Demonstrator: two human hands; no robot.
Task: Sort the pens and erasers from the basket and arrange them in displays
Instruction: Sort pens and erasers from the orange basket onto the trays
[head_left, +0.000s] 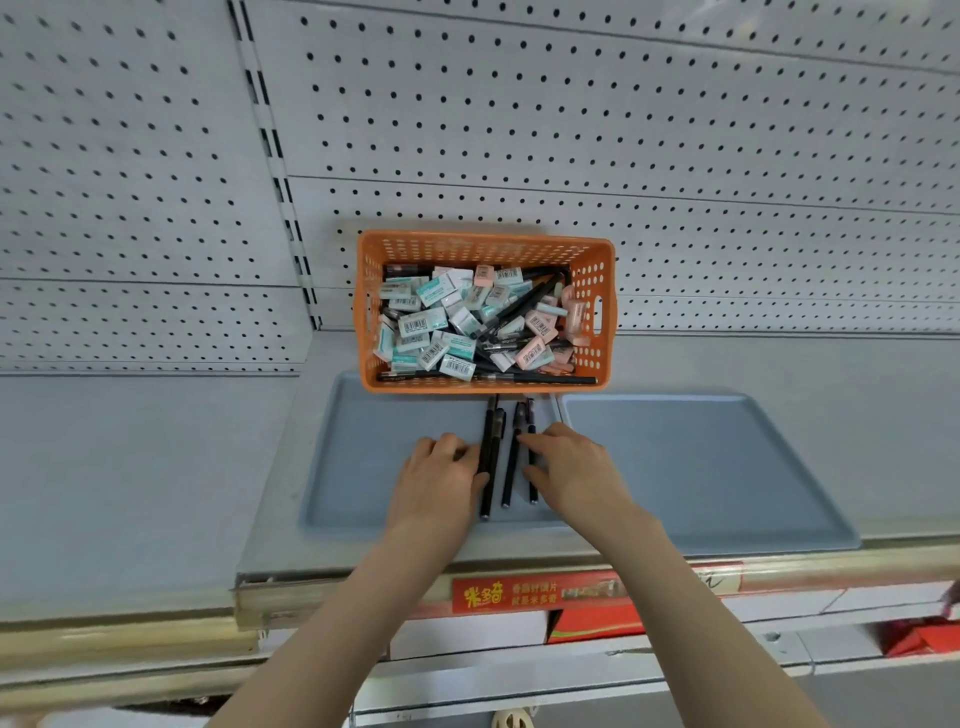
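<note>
The left hand (439, 470) and right hand (574, 467) flank slim black plastic pens (511, 457) on the flat grey-blue tray (363, 457), likely squaring a row. Right fingers rest released; left grip unclear.

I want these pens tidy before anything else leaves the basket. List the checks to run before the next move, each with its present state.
1. Pens lie on the left tray: ok.
2. Pen ends lined up evenly: not ok, they are staggered.
3. Left hand and right hand flank the pens, gripping nothing: ok.
4. Right tray free for erasers: ok.
5. Basket emptied: not ok, erasers lie inside.
6. Pen caps all on: cannot tell.
</note>
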